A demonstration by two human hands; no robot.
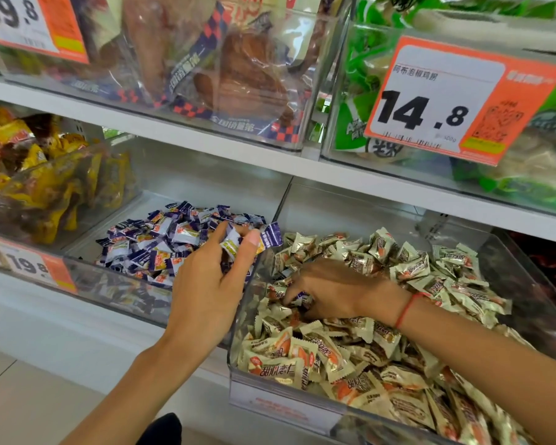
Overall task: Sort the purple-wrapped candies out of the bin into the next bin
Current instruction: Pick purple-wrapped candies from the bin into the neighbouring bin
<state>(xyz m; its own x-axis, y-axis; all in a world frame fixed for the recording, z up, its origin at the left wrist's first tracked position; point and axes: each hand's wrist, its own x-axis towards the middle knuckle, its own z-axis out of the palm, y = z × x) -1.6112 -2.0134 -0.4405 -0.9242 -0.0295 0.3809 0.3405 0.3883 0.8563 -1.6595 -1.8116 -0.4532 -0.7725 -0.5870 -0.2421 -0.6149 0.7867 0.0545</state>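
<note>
Two clear bins stand side by side on the lower shelf. The left bin (87, 277) holds a heap of purple-wrapped candies (161, 239). The right bin (238, 364) is full of beige-wrapped candies (350, 358). My left hand (212, 284) hovers over the wall between the bins, fingers closed on a few purple-wrapped candies (270, 237). My right hand (331, 290) digs palm-down into the beige heap, its fingertips pinched around a purple-wrapped candy (300, 297) that is mostly hidden.
A bin of yellow snack packs (45, 184) sits at the far left. The upper shelf carries bins of packaged meat (231, 69) and green packs (366, 75), with price tags (446, 101). A white shelf edge (206, 136) overhangs the candy bins.
</note>
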